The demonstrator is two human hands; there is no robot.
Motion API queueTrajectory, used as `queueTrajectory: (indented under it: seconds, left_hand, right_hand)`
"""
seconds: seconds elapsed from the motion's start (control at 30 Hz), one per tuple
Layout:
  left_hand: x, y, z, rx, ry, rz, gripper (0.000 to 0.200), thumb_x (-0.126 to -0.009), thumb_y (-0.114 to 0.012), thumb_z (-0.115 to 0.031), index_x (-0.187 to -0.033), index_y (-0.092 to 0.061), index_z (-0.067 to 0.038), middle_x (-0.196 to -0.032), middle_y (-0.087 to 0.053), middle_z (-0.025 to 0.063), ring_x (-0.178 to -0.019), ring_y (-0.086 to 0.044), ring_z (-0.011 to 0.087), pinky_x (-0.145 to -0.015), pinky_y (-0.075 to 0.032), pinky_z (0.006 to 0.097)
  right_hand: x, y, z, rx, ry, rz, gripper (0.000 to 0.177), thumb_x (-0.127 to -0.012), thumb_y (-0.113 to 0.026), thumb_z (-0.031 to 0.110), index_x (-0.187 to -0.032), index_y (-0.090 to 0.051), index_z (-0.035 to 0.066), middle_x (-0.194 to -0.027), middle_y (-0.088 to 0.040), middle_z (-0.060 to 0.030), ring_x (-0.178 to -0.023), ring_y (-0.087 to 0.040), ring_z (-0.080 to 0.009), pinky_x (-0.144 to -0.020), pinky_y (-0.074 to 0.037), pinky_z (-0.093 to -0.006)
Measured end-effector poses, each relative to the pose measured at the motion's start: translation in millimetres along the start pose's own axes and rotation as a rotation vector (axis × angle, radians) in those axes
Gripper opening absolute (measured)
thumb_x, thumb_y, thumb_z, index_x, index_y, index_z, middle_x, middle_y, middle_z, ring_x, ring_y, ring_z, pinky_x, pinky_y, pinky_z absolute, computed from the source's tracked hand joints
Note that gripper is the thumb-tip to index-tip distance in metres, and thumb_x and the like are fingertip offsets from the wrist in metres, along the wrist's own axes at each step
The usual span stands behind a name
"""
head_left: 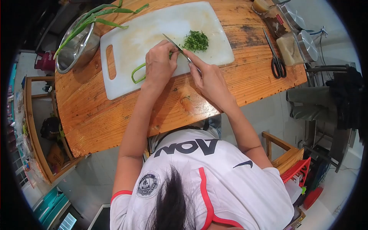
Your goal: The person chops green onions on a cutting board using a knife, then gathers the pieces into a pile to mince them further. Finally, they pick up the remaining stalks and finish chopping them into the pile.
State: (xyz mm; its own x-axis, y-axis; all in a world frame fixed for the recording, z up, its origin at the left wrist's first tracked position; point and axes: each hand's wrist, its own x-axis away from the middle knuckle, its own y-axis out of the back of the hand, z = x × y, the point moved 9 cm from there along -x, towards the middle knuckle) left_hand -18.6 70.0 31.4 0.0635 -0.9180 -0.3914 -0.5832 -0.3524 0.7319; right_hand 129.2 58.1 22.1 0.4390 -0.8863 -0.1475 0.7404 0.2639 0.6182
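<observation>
My left hand (159, 63) is closed around green scallion (135, 73) stalks, whose bent loop sticks out to the left over the white cutting board (132, 42). In my right hand (212, 82) is a knife (176, 46), its blade angled up and left, close beside my left fingertips. The forefinger lies along the blade's back, and the handle is mostly hidden in the palm. A small heap of finely chopped scallion (196, 41) sits on the board just beyond the knife.
A steel bowl (78, 48) with long scallion leaves (92, 17) across its rim stands left of the board. Black-handled scissors (276, 63) lie to the right, near lidded jars (290, 50). The wooden table's (115, 132) front edge is close to my body.
</observation>
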Motion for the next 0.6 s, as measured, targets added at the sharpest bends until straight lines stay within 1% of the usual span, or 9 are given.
queueTrajectory:
  seconds: [0.07, 0.1, 0.17, 0.2, 0.27, 0.37, 0.47, 0.6]
  left_hand:
    - [2, 3, -2, 0.005, 0.021, -0.011, 0.006, -0.08, -0.075, -0.003, -0.085, -0.073, -0.002, -0.086, -0.072, 0.0096, -0.076, -0.07, 0.0286, -0.068, -0.052, 0.0355]
    - [2, 5, -2, 0.005, 0.034, -0.021, 0.006, -0.079, -0.075, -0.003, -0.085, -0.073, -0.002, -0.086, -0.072, 0.0094, -0.076, -0.07, 0.0286, -0.068, -0.052, 0.0356]
    - [2, 7, -4, 0.002, -0.004, -0.049, 0.005, -0.079, -0.075, -0.003, -0.083, -0.072, -0.002, -0.085, -0.072, 0.0095, -0.076, -0.07, 0.0293, -0.068, -0.053, 0.0363]
    - [4, 7, -6, 0.005, -0.024, -0.057, 0.005, -0.079, -0.075, -0.003, -0.082, -0.071, -0.003, -0.084, -0.072, 0.0095, -0.076, -0.07, 0.0297, -0.067, -0.053, 0.0367]
    - [6, 4, -8, -0.041, -0.058, -0.003, 0.005, -0.079, -0.074, -0.002, -0.082, -0.069, -0.002, -0.084, -0.071, 0.0098, -0.077, -0.069, 0.03, -0.068, -0.053, 0.0376]
    - [11, 5, -14, -0.059, -0.104, 0.065, 0.007, -0.08, -0.073, -0.001, -0.082, -0.067, -0.002, -0.085, -0.071, 0.01, -0.08, -0.068, 0.0309, -0.07, -0.052, 0.039]
    - [19, 14, -13, -0.064, -0.109, 0.109, 0.008, -0.08, -0.072, -0.001, -0.084, -0.066, -0.001, -0.087, -0.07, 0.0101, -0.083, -0.067, 0.0317, -0.071, -0.052, 0.0401]
    - [26, 24, -9, -0.094, -0.117, 0.166, 0.009, -0.079, -0.072, -0.001, -0.086, -0.065, -0.002, -0.086, -0.069, 0.0106, -0.082, -0.067, 0.0325, -0.071, -0.052, 0.0408]
  right_hand:
    - [5, 5, 3, 0.015, 0.051, -0.042, 0.039, -0.097, -0.057, 0.009, -0.136, -0.06, 0.009, -0.067, -0.059, -0.0258, -0.06, -0.061, -0.0421, -0.058, -0.046, -0.0475]
    - [8, 8, 0, 0.0, -0.003, -0.017, 0.039, -0.097, -0.057, 0.01, -0.136, -0.06, 0.009, -0.067, -0.059, -0.0257, -0.059, -0.06, -0.042, -0.058, -0.046, -0.0473]
    - [18, 16, -6, -0.028, -0.119, 0.045, 0.039, -0.097, -0.057, 0.01, -0.136, -0.061, 0.009, -0.066, -0.059, -0.0256, -0.058, -0.06, -0.0417, -0.058, -0.046, -0.0468]
    - [19, 16, -8, -0.055, -0.115, 0.033, 0.038, -0.098, -0.057, 0.01, -0.136, -0.061, 0.009, -0.066, -0.059, -0.0256, -0.057, -0.059, -0.0413, -0.057, -0.045, -0.0462]
    - [23, 19, -14, -0.106, -0.117, -0.006, 0.038, -0.098, -0.057, 0.01, -0.135, -0.061, 0.009, -0.066, -0.059, -0.0255, -0.056, -0.059, -0.0405, -0.057, -0.045, -0.045]
    - [15, 16, -5, -0.028, -0.126, -0.005, 0.037, -0.099, -0.056, 0.012, -0.135, -0.062, 0.009, -0.065, -0.058, -0.0251, -0.055, -0.058, -0.0383, -0.056, -0.045, -0.0437]
    - [15, 18, -10, -0.06, -0.143, -0.033, 0.036, -0.099, -0.056, 0.014, -0.135, -0.063, 0.01, -0.064, -0.057, -0.0247, -0.054, -0.058, -0.0372, -0.055, -0.045, -0.0431]
    - [17, 27, -17, -0.048, -0.192, -0.048, 0.037, -0.099, -0.056, 0.014, -0.135, -0.062, 0.011, -0.063, -0.057, -0.0243, -0.054, -0.058, -0.0385, -0.055, -0.045, -0.044]
